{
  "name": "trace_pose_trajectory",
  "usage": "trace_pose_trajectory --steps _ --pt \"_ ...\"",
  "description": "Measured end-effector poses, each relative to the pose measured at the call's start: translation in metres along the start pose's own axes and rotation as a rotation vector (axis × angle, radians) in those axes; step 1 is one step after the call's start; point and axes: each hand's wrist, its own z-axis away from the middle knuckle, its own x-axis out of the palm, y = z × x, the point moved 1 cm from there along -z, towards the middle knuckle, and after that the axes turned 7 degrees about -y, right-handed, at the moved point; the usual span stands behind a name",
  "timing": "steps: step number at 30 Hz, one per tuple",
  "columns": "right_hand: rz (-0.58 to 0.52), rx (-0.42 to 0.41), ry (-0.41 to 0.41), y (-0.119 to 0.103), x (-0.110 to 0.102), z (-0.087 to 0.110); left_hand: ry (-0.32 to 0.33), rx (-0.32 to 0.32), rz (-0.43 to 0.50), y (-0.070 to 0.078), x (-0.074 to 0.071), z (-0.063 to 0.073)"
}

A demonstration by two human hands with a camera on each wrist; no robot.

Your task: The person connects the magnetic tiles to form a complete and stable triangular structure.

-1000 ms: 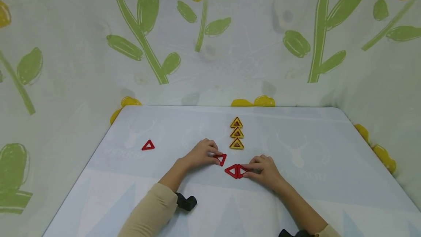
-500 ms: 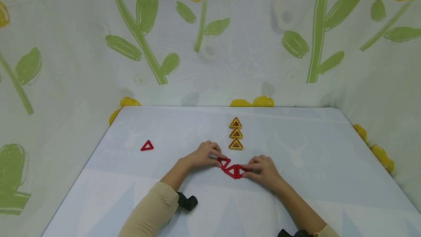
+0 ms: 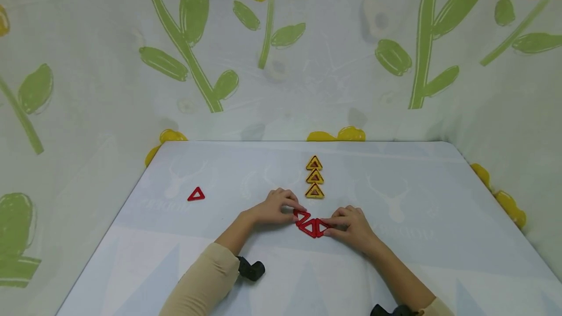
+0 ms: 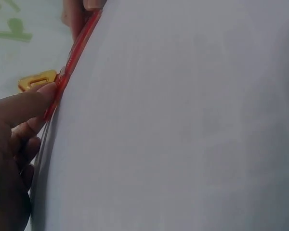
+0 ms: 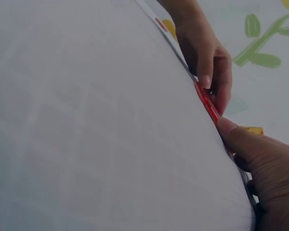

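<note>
My left hand pinches a red hollow triangle tile between thumb and fingers. That tile lies against the upper left side of a middle red triangle tile. On the other side, my right hand pinches a third red triangle tile, flat side against the middle one. The left wrist view shows the red tiles edge-on, the left thumb on the nearer end. In the right wrist view the right thumb presses the near end of the red row, with the left hand beyond.
Three yellow triangle tiles stand in a column farther back, points away from me. A lone red triangle tile lies to the left on the pale table. Behind the table hangs a flower-printed cloth.
My left hand has moved slightly right and down, turning its red tile and bringing it against the middle one. The right hand has stayed in place.
</note>
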Motion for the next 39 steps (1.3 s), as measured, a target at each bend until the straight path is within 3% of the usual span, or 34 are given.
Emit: trace_pose_trajectory --steps 6,13,20,28,35,39 --pt "0.008 -0.019 0.008 0.001 0.000 0.000 0.013 0.029 -0.017 0.000 0.004 -0.002" --pt "-0.003 0.006 -0.005 0.001 0.001 0.000 0.114 0.032 0.023 -0.007 0.009 0.004" --pt "-0.002 0.004 -0.005 0.001 0.002 0.001 0.233 -0.038 0.111 -0.017 0.012 0.021" --pt "-0.005 -0.034 0.021 0.003 0.003 0.001 0.384 -0.072 0.180 -0.026 0.007 0.044" --pt "-0.011 -0.033 0.024 0.003 0.003 0.001 0.474 -0.198 0.269 -0.034 -0.004 0.070" --pt "-0.011 -0.042 0.026 0.004 0.003 0.001 0.557 -0.253 0.278 -0.041 -0.009 0.085"
